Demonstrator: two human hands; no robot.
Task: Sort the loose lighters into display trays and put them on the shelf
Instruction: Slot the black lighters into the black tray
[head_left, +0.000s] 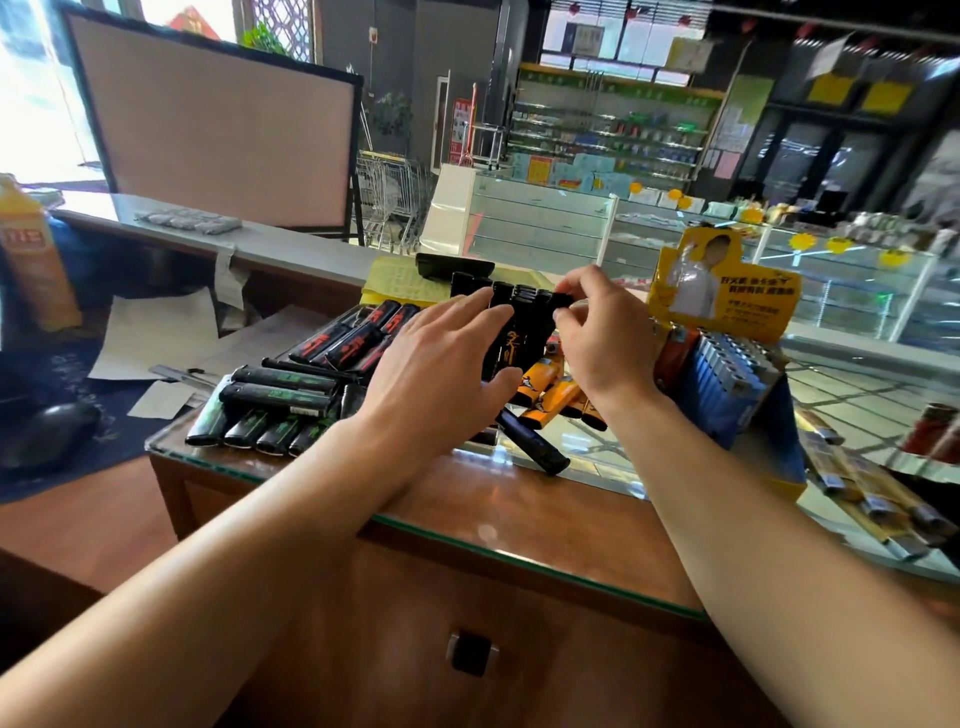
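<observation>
Both hands hold a bundle of black lighters (519, 332) upright above the middle of the glass worktop (519, 551): the left hand (441, 374) curls round its near side, the right hand (602, 332) pinches its top. Loose black lighters (291, 395) lie toward the left edge, orange lighters (550, 389) under the bundle, a display tray of blue lighters (727, 384) at the right.

A single wide-angle view looks from head height, forward and down along both forearms, which enter from the lower corners and meet near the middle. It sits close over the near edge of the desk (519, 499), with the left hand (441, 374) and right hand (597, 332) central in the picture. Beyond the hands the view faces across the desk into a shop interior, whose lines bend toward the edges. No second view shares the scene.
</observation>
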